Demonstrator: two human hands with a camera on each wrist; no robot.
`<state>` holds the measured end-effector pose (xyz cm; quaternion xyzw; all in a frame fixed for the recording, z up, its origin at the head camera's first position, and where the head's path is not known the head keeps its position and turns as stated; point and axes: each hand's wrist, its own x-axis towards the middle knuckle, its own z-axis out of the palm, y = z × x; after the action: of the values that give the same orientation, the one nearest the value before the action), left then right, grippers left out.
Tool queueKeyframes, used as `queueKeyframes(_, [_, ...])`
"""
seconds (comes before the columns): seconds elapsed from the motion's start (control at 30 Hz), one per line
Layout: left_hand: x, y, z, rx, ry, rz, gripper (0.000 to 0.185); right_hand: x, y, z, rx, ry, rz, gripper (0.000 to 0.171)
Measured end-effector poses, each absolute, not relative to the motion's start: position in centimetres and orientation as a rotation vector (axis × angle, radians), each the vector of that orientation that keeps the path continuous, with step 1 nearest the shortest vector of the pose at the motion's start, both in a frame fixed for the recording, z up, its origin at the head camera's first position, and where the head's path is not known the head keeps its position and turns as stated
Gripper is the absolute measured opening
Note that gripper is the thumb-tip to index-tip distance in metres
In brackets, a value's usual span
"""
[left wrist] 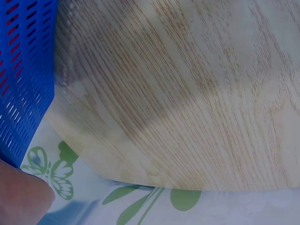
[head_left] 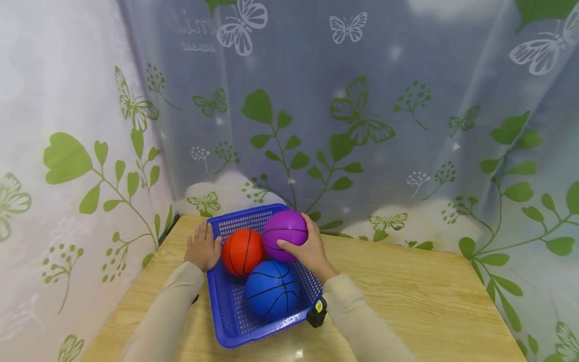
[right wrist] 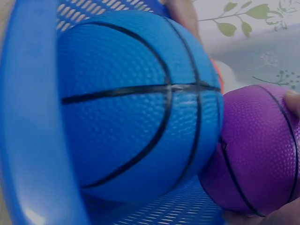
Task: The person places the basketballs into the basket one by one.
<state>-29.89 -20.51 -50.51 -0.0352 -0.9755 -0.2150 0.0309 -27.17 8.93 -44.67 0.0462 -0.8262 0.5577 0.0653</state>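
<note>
A blue plastic basket (head_left: pixel 226 311) sits on a wooden table (head_left: pixel 407 291) and holds three small basketballs. My right hand (head_left: pixel 307 251) grips the purple ball (head_left: pixel 285 236) at the basket's far end, thumb and fingers curled round it. The orange ball (head_left: pixel 242 251) lies to its left and the blue ball (head_left: pixel 273 289) sits nearest me. My left hand (head_left: pixel 202 246) rests with straight fingers against the basket's left wall. The right wrist view shows the blue ball (right wrist: pixel 136 103) close up with the purple ball (right wrist: pixel 258 150) beside it. In the left wrist view the basket wall (left wrist: pixel 23 75) stands at left.
A curtain (head_left: pixel 316 110) printed with green leaves and butterflies hangs behind and to both sides of the table. Bare tabletop (left wrist: pixel 187 93) spreads to the right of the basket. A small black device (head_left: pixel 316 312) is strapped at my right wrist.
</note>
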Motion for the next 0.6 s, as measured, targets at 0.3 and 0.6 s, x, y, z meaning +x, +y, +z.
queueKeyframes(0.3, [-30.05,-20.55,-50.46,-0.104,-3.006,-0.669,0.06,-27.02,8.57,-45.15,0.029,-2.504,1.934,0.087])
queueKeyframes(0.6, [-29.93,-20.53,-50.54,-0.102,-2.996,-0.696,0.06,-26.71,9.03,-45.14,-0.019,-2.572,1.929,0.077])
